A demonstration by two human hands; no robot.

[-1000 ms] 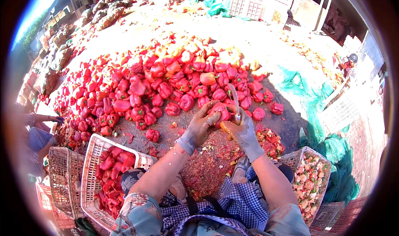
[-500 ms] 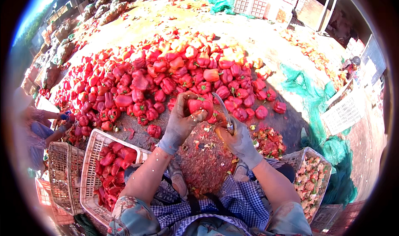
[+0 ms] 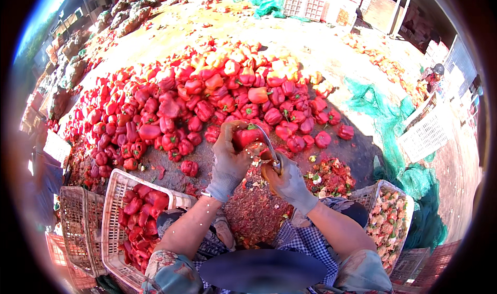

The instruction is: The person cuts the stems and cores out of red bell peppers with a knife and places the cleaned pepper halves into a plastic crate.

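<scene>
Fingers of the grey-gloved left hand clamp a red bell pepper at frame centre, stem side upward; nearer its right side, the grey-gloved right hand clasps a curved metal knife. Upper centre: heaped red peppers.

Pepper heap bars way ahead and far left. Open dark ground right of right hand, beyond low scrap pile; green netting bounds it farther right. Left of left hand, ground strip between heap and white crate, lone pepper in it. Curved blade stands between hands. Scrap-filled crate blocks near right
</scene>
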